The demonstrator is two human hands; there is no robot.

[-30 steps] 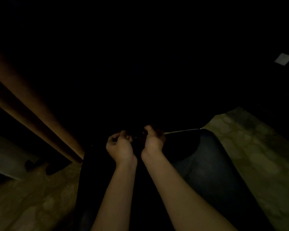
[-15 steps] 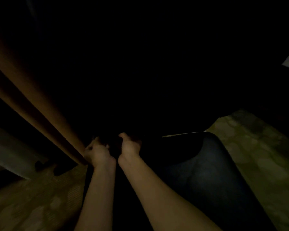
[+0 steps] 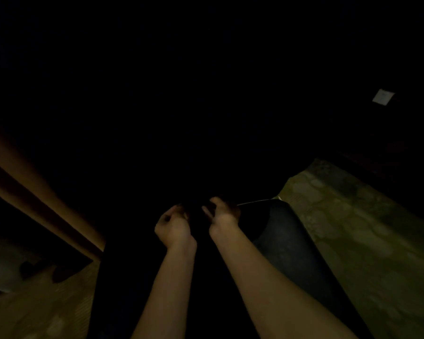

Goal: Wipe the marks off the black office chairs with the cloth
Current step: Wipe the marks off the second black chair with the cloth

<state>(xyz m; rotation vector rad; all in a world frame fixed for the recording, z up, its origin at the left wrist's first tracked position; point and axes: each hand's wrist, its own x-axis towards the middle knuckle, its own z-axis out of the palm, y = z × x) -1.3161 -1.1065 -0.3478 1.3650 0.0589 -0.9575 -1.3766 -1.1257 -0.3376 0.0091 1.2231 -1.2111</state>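
Here, progress: cannot judge; marks are lost in the dark.
Left hand (image 3: 173,227): grip curled, contents unclear.
Right hand (image 3: 222,217): the same.
Cloth: not visible.
Chair seat (image 3: 285,237): under right hand.

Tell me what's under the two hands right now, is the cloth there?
Under the left hand and right hand there is only a dark surface, with the black chair showing to the right. Both hands have curled fingers, but the gap between them is too dark to show any cloth.
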